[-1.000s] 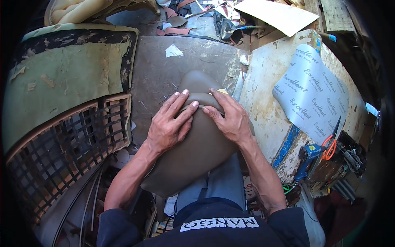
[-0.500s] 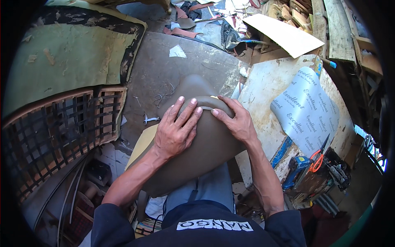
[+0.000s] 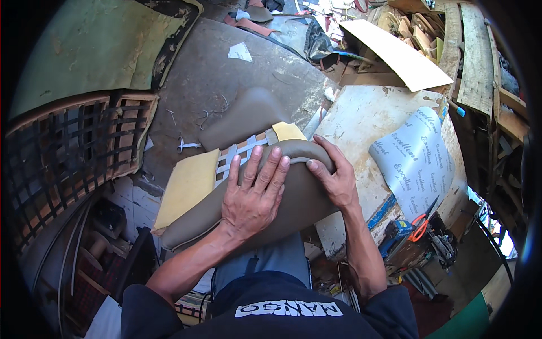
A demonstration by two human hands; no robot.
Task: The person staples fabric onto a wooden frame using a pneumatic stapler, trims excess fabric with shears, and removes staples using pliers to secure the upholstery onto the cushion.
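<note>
Across my lap rests a brown upholstered seat piece [image 3: 293,209] with a pale piping line along its rounded end. Its far side is tilted up and shows yellow foam [image 3: 185,183] and light webbing straps [image 3: 240,153]. My left hand [image 3: 254,192] lies flat on the brown cover, fingers stretched out. Around the rounded end, my right hand [image 3: 337,176] grips with the thumb on the piping and the fingers over the far edge, their tips partly hidden. Just beyond is another smooth brown padded part [image 3: 251,113]; whether it joins the piece I cannot tell.
To the right a worn white board [image 3: 361,113] carries a printed silvery sheet [image 3: 415,158], orange-handled scissors [image 3: 418,227] and a blue tool [image 3: 397,234]. A frame with black webbing [image 3: 73,147] stands at left. Small scissors [image 3: 189,144] lie on the grey table [image 3: 192,73].
The seat piece has tilted toward me, so its foam and webbing now show. My left hand has flattened with fingers spreading; my right hand keeps its grip on the rounded end.
</note>
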